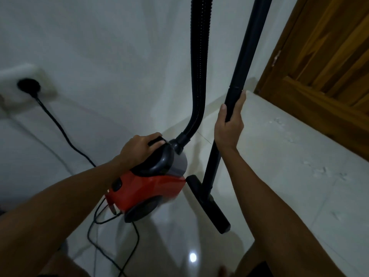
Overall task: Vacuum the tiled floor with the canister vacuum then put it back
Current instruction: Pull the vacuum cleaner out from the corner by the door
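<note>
- The red and dark grey plastic canister vacuum (151, 182) sits low on the glossy white tiled floor (279, 176), close to the foot of the white wall (99, 37). Whether it rests fully on its wheels or is slightly lifted, I cannot tell; its outline is blurred.
- My left hand (139, 146) is closed over the black carry handle on top of the canister, fingers curled round the grip. I judge this the right place to take it: a rigid shell, likely moderately heavy, balanced under that handle.
- My right hand (229, 124) is wrapped round the black rigid plastic wand tube (239, 76), just below a joint in the tube, thumb on the near side. The tube stands almost upright; it looks stiff, light and smooth, so a full-hand grip suits it.
- At the wand's lower end, the flat black floor nozzle (209, 204) lies on the tiles just beside the canister.
- The black ribbed flexible hose (198, 66) rises from the canister's front out of view at the top; it will bend and swing freely.
- A thin black power cord (111, 236) loops loosely on the floor behind the canister, a tangle risk, in my judgement.
- A black plug (29, 85) sits in a white wall socket (40, 76) on the left wall.
- A brown wooden door (329, 56) stands at the floor's far right edge.
</note>
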